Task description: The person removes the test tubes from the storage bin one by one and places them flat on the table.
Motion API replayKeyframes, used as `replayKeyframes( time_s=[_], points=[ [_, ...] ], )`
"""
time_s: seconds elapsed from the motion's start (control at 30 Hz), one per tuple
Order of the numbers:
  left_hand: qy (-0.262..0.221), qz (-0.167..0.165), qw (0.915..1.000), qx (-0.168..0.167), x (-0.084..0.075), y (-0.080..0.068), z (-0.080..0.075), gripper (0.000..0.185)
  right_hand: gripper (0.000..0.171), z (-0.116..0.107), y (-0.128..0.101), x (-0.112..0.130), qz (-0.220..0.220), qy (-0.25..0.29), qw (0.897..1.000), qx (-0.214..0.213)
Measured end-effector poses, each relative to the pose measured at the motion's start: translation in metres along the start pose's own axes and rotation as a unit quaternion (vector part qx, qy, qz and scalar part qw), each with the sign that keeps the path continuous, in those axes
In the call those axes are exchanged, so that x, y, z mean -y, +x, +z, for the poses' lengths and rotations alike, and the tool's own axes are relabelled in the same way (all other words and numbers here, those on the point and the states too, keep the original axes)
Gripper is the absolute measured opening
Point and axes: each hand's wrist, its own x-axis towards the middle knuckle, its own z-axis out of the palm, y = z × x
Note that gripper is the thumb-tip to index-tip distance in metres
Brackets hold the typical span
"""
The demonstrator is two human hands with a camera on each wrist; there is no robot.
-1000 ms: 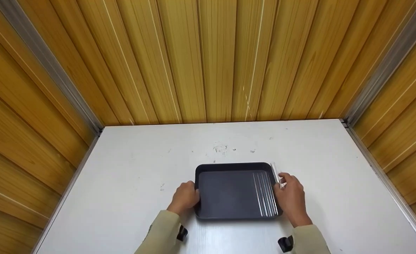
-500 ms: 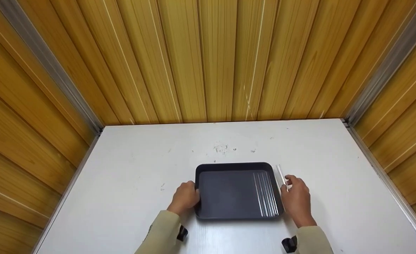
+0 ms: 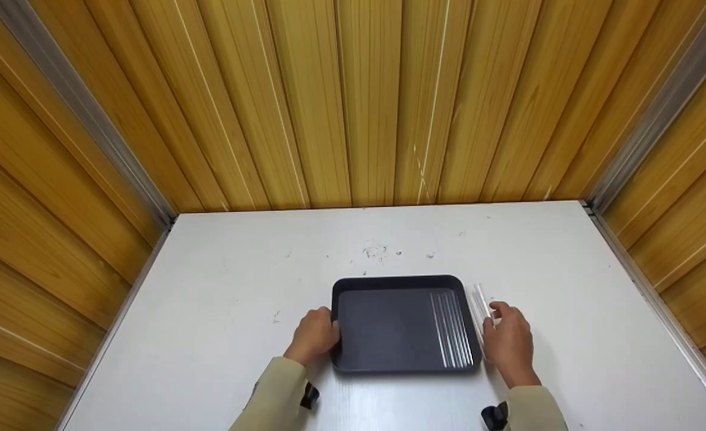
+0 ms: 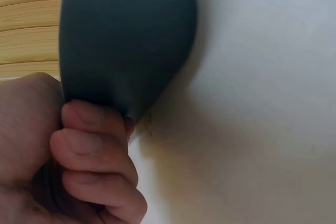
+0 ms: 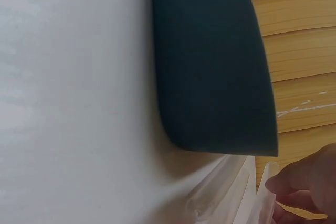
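A dark rectangular tray (image 3: pixel 382 326) lies on the white table (image 3: pixel 239 299). My left hand (image 3: pixel 315 334) grips its left rim; in the left wrist view the fingers (image 4: pixel 94 156) curl round the tray's wall (image 4: pixel 126 40). Several clear thin sticks (image 3: pixel 451 329) lie side by side in the tray's right part. My right hand (image 3: pixel 508 341) is just right of the tray and pinches a few more clear sticks (image 3: pixel 479 302) low over the table. The right wrist view shows the tray's outer wall (image 5: pixel 210 61), the clear sticks (image 5: pixel 226 192) and my fingertips (image 5: pixel 310 187) on them.
Wooden panel walls (image 3: pixel 353 102) close the table in at the back and on both sides, with metal strips (image 3: pixel 640 257) along the edges. Bare white table surface lies all round the tray.
My right hand has drawn away from the tray's right rim, to the right and slightly toward me, taking the clear sticks with it. The left hand and tray have stayed put.
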Motion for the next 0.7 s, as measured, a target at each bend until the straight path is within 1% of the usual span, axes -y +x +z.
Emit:
replayKeyframes(
  time_s=[0.27, 0.7],
  points=[
    [0.001, -0.001, 1.0, 0.003, 0.001, 0.0, 0.001, 0.02, 0.034, 0.002, 0.001, -0.008, 0.002, 0.001, 1.0, -0.006],
    [-0.005, -0.022, 0.9997, 0.012, -0.001, 0.0, -0.001, 0.023, 0.031, 0.001, 0.003, -0.016, 0.0, -0.008, 1.0, -0.007]
  ],
)
